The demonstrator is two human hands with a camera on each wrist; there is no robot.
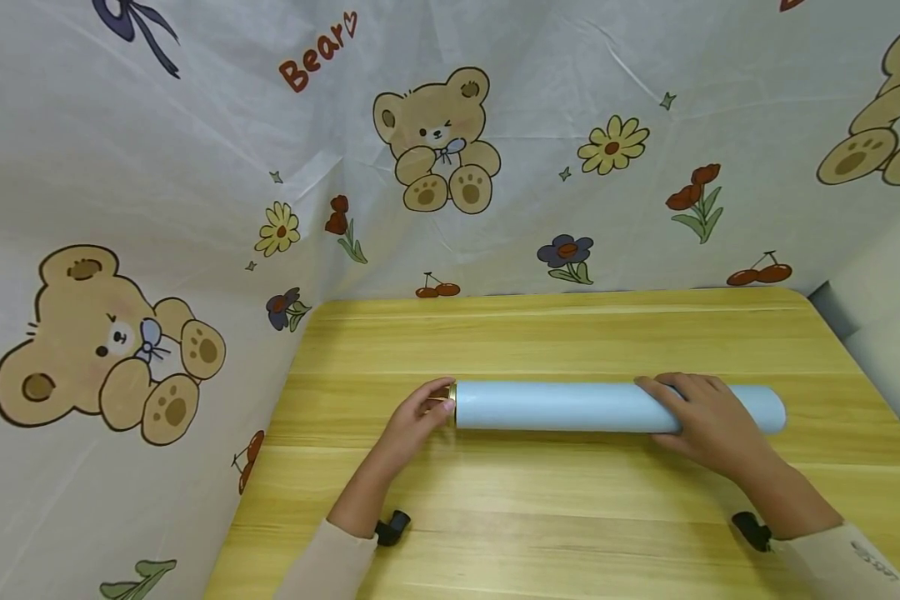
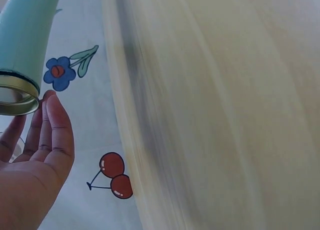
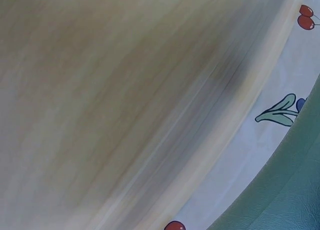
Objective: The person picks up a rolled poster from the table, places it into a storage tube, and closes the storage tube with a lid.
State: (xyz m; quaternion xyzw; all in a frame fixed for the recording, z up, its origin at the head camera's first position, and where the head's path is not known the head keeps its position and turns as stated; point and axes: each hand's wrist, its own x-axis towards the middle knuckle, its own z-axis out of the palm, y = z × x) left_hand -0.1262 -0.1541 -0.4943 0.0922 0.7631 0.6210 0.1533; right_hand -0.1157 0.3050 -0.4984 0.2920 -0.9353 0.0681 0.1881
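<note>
A long light blue cylindrical tube point(image 1: 555, 407) lies sideways across the view, close over the wooden table. Its left end has a gold metal rim point(image 2: 25, 92) with a hollow inside. My left hand point(image 1: 412, 421) is at that end, thumb and fingertips pinching the gold rim; the left wrist view shows the fingers point(image 2: 59, 122) reaching up to it. Toward the other end, my right hand point(image 1: 708, 425) grips the tube from above, fingers over its far side and thumb on the near side. Only the tube's blue surface point(image 3: 287, 190) fills the right wrist view's corner; the right hand is out of that view.
The wood-grain table point(image 1: 540, 517) has a rounded back edge. A white cloth point(image 1: 517, 233) printed with bears, flowers and cherries hangs behind it and along the left side. Black wrist straps point(image 1: 393, 527) show at both sleeves.
</note>
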